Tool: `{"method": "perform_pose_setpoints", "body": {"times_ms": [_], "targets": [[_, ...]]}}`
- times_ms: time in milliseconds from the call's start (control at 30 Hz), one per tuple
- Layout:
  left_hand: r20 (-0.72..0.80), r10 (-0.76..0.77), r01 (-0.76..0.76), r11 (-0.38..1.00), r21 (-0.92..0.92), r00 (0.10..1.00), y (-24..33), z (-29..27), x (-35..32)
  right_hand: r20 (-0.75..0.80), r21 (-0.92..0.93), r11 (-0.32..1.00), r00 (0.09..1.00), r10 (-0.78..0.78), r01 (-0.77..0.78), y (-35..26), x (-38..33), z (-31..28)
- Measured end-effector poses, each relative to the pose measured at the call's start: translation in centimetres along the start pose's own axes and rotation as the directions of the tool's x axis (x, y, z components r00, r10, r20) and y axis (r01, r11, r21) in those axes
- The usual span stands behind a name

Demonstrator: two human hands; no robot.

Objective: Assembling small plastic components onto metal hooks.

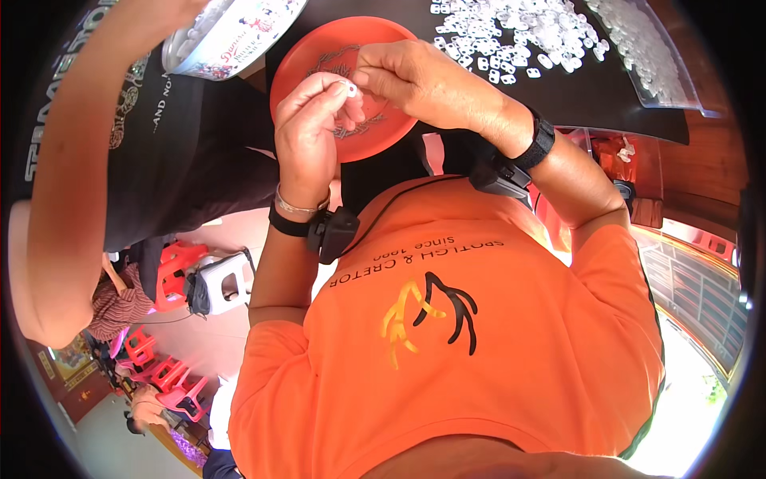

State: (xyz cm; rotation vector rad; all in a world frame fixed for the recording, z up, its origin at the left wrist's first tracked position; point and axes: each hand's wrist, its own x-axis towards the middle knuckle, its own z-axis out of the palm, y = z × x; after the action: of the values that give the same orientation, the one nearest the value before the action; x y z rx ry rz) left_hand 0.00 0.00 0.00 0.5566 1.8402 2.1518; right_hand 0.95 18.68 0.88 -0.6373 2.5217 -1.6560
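Observation:
My left hand [307,120] pinches a small white plastic piece [350,88] between thumb and fingertips, above a round orange-red dish [351,29]. Close beside it, my right hand [411,80] has its thumb and forefinger pressed together at the white piece; whatever they grip is too small to make out. Many thin grey metal pins [335,57] lie scattered in the dish, partly hidden under both hands. Beyond my right hand, a heap of small white plastic pieces [527,32] is spread over the black tabletop [558,104].
A clear plastic tray [650,60] of translucent pieces stands at the far right. To the left, another person's arm [76,168] reaches over a printed white tin [239,40]. Red plastic stools [175,275] stand farther behind on the left.

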Motion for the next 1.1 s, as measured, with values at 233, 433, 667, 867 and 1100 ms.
{"method": "perform_pose_setpoints", "body": {"times_ms": [233,433,667,867,1100], "targets": [[-0.024,-0.087,0.079,0.966,-0.248,0.996,-0.9,0.4,1.2,-0.193,0.018,0.999,0.981,-0.026,0.03,3.4,1.5,-2.9],[-0.089,-0.064,0.054,0.993,-0.103,0.994,0.0,0.3,1.4,-0.137,0.483,0.862,0.959,0.249,-0.155,4.5,2.7,-5.9],[-0.12,-0.045,0.061,0.99,0.127,0.992,0.0,0.6,1.8,-0.069,0.432,0.869,0.952,0.299,-0.242,2.4,2.0,-5.5],[-0.096,0.039,-0.019,0.979,0.201,0.995,0.0,0.7,1.3,-0.104,0.316,0.944,0.986,0.128,-0.089,2.5,1.4,-4.8],[0.212,0.418,-0.459,0.677,0.575,0.883,-0.1,1.7,1.6,-0.07,-0.001,1.0,0.998,0.006,-0.007,0.8,0.7,-2.9]]}}
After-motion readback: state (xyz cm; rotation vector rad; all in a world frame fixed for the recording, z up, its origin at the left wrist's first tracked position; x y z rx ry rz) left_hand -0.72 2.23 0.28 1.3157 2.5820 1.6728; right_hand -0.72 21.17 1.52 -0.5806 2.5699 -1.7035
